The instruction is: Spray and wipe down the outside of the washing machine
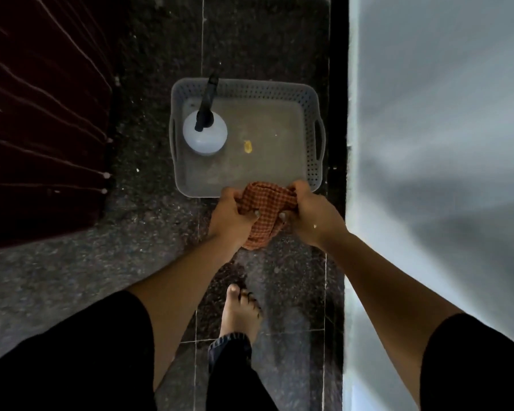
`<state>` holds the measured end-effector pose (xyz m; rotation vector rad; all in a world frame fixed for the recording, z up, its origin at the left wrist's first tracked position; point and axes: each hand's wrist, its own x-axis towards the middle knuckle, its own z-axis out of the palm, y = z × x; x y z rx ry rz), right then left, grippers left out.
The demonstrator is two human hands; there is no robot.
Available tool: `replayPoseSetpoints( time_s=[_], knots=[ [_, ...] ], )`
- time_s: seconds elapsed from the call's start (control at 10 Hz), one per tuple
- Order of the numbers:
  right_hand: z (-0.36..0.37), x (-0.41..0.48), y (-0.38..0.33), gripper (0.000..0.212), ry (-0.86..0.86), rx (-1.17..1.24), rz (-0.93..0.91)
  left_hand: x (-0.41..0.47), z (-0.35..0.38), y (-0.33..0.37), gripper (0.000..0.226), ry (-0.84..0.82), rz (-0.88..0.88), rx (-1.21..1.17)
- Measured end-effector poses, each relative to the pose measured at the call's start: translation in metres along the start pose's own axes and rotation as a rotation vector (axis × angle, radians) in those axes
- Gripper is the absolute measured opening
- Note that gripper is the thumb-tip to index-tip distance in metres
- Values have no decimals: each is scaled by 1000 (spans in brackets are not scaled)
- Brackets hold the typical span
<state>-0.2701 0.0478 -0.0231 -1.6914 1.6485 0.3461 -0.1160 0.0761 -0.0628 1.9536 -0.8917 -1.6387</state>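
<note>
**Hands: both on cloth, over basket's near rim**

- Left hand [235,215]: fingers curled into the left side of the cloth [264,200].
- Right hand [309,215]: fingers curled into the cloth's right side.
- Cloth: orange check, bunched, hanging between the hands above the near rim of the basket [250,83].
- Bottle [205,134]: upright in the basket's far-left corner, nobody touching it.
- Machine [428,143]: pale panel right of the basket, probably the washer's side.
- Scrap [247,146]: small, yellow, at mid-basket.
- Foot [238,310]: bare, on polished tiles, nearer than the basket.

Risks, as judged:
- A bunched cloth wipes in streaks.
- A trailing end may drag through the scrap and smear it on the machine.
- A hasty reach could topple the bottle.
- Overspray would wet the tiles under the bare foot.
</note>
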Motion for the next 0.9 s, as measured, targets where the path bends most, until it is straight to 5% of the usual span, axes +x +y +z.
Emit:
replayPoseSetpoints(
  time_s=[0.3, 0.4, 0.6, 0.8, 0.9],
  knots=[
    [28, 70, 24, 42, 126, 175, 136, 56, 27, -23, 84, -122, 129, 17],
    [33, 84, 24, 33, 185, 282, 201, 61, 26, -20, 50, -140, 84, 16],
    [45, 95, 22, 38, 248, 345, 205, 68, 21, -27, 28, -118, 69, 109],
    [39, 83, 22, 53, 43, 9, 86, 59, 19, -19, 43, -9, 21, 87],
    [28, 76, 14, 65, 107, -44, 78, 50, 12, -5, 37, 35, 124, 170]
  ],
)
